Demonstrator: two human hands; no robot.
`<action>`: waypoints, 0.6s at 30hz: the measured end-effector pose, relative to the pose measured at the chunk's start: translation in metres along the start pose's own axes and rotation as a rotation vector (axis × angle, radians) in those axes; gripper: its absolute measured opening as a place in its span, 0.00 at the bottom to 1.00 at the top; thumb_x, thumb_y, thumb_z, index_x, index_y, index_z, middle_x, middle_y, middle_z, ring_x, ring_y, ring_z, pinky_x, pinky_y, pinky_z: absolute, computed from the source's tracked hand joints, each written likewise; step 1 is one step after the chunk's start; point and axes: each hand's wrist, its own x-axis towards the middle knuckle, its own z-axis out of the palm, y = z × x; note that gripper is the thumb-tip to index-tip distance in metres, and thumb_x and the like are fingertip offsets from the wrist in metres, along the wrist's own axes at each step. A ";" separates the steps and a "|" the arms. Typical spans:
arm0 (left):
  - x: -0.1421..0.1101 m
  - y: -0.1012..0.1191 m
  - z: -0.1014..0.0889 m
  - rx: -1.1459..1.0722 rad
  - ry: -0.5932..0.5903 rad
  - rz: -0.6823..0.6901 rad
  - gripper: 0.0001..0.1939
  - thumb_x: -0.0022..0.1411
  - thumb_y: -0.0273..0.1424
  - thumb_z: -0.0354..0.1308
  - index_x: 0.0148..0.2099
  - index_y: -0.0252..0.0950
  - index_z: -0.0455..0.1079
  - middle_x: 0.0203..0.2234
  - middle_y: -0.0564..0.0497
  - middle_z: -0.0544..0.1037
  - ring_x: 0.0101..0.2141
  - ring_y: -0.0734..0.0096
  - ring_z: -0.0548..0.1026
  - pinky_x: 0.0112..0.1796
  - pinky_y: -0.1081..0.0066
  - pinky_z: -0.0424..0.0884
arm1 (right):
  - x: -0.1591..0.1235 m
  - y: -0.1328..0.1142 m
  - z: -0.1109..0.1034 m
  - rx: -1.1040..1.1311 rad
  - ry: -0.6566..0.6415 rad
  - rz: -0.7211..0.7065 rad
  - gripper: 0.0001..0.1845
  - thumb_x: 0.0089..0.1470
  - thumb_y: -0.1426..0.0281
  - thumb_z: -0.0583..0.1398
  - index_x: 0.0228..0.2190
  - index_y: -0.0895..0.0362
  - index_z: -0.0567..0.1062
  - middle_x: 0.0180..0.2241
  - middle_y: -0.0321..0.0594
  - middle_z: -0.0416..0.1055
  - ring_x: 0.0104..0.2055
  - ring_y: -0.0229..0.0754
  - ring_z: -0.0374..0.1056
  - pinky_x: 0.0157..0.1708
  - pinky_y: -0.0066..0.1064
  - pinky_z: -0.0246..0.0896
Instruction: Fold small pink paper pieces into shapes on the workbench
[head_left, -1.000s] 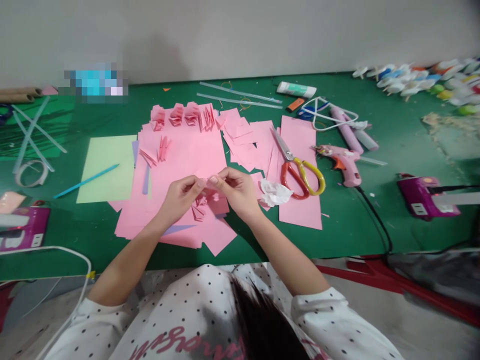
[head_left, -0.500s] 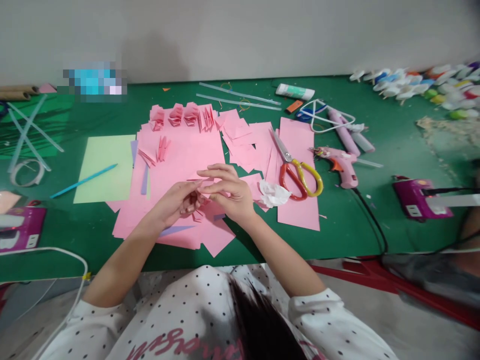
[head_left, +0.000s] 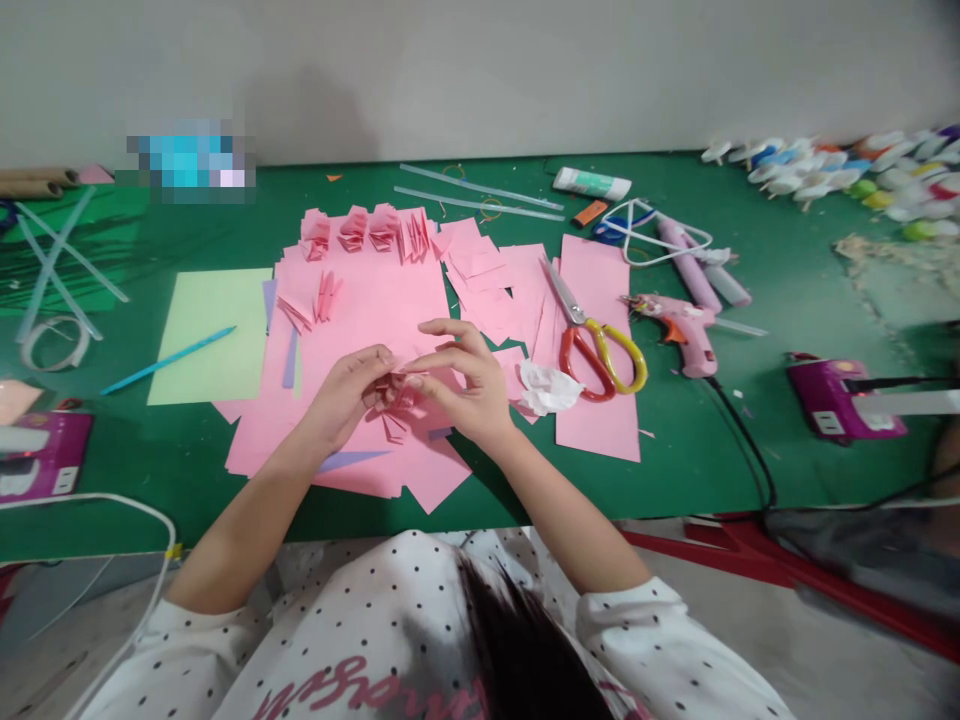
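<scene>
My left hand (head_left: 356,390) is closed, its thumb and fingers pinching a small piece of folded pink paper (head_left: 396,385). From the other side my right hand (head_left: 472,385) meets the same paper, thumb and a finger close together at its edge while another finger stays raised. The fingers partly hide the paper. Both hands are above a stack of pink sheets (head_left: 375,300). Small folded pink pieces (head_left: 326,297) lie on it, with more pleated pieces (head_left: 384,230) in a row along its far edge.
Right of the stack lie cut pink squares (head_left: 480,290), scissors (head_left: 600,355), crumpled white tissue (head_left: 550,387) and a pink glue gun (head_left: 686,330) with its cord. A blue pencil (head_left: 169,360) rests on pale green paper (head_left: 217,300) at left. Purple boxes (head_left: 844,398) stand on the green table.
My right hand's upper finger has lifted and spread away from the others. My left fingers have curled in more, and the hands are slightly farther apart. More of the folded paper beneath shows.
</scene>
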 end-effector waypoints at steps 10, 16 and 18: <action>0.001 -0.002 -0.001 0.112 0.066 0.090 0.13 0.56 0.36 0.67 0.27 0.34 0.71 0.19 0.54 0.73 0.19 0.80 0.67 0.22 0.78 0.63 | 0.003 0.006 0.002 0.423 0.008 0.306 0.07 0.53 0.61 0.70 0.31 0.50 0.82 0.38 0.38 0.78 0.44 0.41 0.75 0.45 0.36 0.73; 0.000 0.001 -0.002 0.152 0.074 0.109 0.13 0.54 0.36 0.70 0.25 0.33 0.74 0.19 0.55 0.72 0.21 0.79 0.69 0.25 0.77 0.67 | 0.004 0.001 0.003 0.525 -0.022 0.403 0.10 0.51 0.60 0.71 0.29 0.53 0.80 0.30 0.34 0.79 0.30 0.35 0.74 0.36 0.32 0.73; -0.001 0.002 -0.001 0.163 0.078 0.109 0.12 0.53 0.37 0.70 0.26 0.33 0.76 0.22 0.53 0.75 0.24 0.76 0.73 0.28 0.74 0.72 | 0.005 0.000 0.003 0.499 -0.005 0.403 0.12 0.50 0.59 0.71 0.29 0.53 0.80 0.30 0.35 0.79 0.30 0.35 0.73 0.35 0.32 0.73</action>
